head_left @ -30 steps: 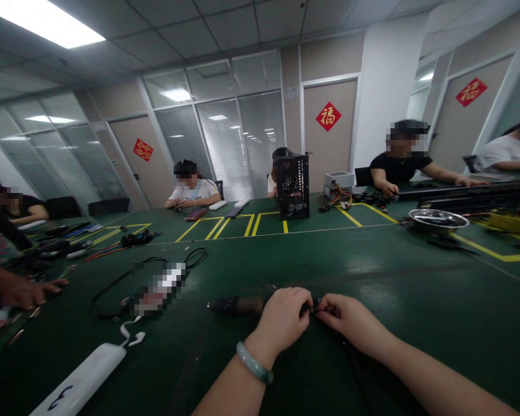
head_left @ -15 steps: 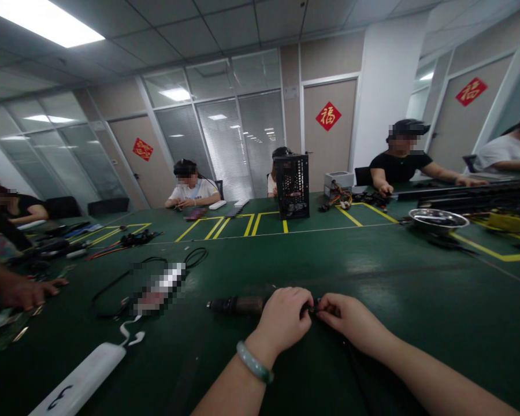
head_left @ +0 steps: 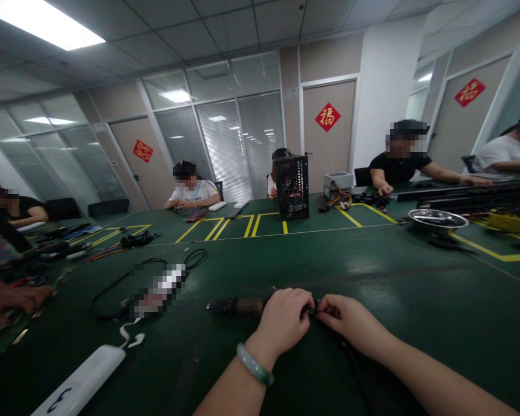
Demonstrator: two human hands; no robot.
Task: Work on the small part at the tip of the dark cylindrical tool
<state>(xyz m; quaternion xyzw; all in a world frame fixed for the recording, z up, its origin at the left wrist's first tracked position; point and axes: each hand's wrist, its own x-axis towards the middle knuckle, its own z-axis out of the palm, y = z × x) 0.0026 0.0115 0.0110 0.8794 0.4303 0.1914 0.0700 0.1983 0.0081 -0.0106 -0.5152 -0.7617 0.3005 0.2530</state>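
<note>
A dark electric screwdriver [head_left: 248, 307] lies on the green table, its black nose pointing left. Over its rear end my left hand [head_left: 282, 319] is closed, with a jade-coloured bangle on that wrist. My right hand [head_left: 349, 320] pinches at the tail end, fingertips almost touching those of the left. What sits between the fingertips is small and dark, perhaps a cord plug; the fingers hide most of it. A black cord [head_left: 351, 358] runs down toward me beneath the right forearm.
To the left lie a white power strip [head_left: 84, 378], a pixelated phone-like object [head_left: 162, 292] and a black cable. A co-worker's hand [head_left: 19, 300] works at the left edge. Further off stand a black computer case [head_left: 292, 188] and a metal bowl [head_left: 437, 220]; co-workers sit around.
My hands and the screwdriver stay almost exactly in place. At the left edge, the co-worker's hand has shifted slightly left and lower.
</note>
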